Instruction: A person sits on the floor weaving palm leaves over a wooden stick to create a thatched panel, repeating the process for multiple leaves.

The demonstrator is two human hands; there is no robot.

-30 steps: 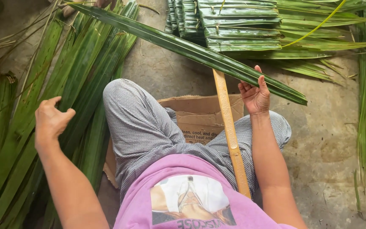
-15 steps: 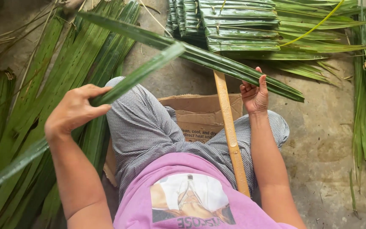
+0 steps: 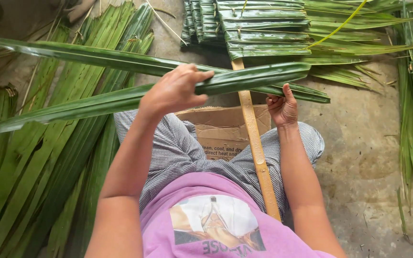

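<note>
The left hand [image 3: 175, 91] grips 1 long green leaf [image 3: 96, 102], fingers curled over its top and thumb beneath, pinching the blade. This leaf runs almost level across the view, its blunt end pointing right near the far middle and its long axis sloping slightly nearer toward the left edge. The right hand [image 3: 283, 107] holds a 2nd long leaf [image 3: 101, 56] at that leaf's right end, palm up, fingers curled loosely under the blade and thumb raised against it. That leaf stretches from the far left down to a point just right of the right hand, crossing just behind the 1st. Both leaves hover above the person's lap, over a flattened cardboard box [image 3: 221, 131] and a pale wooden slat [image 3: 256, 153] that runs near to far between the knees. The ground is bare, stained concrete [image 3: 364, 157]. Loose leaves [image 3: 39, 172] lie heaped at left, more at the right edge, and folded leaf bundles [image 3: 264, 28] are stacked at the far side.
</note>
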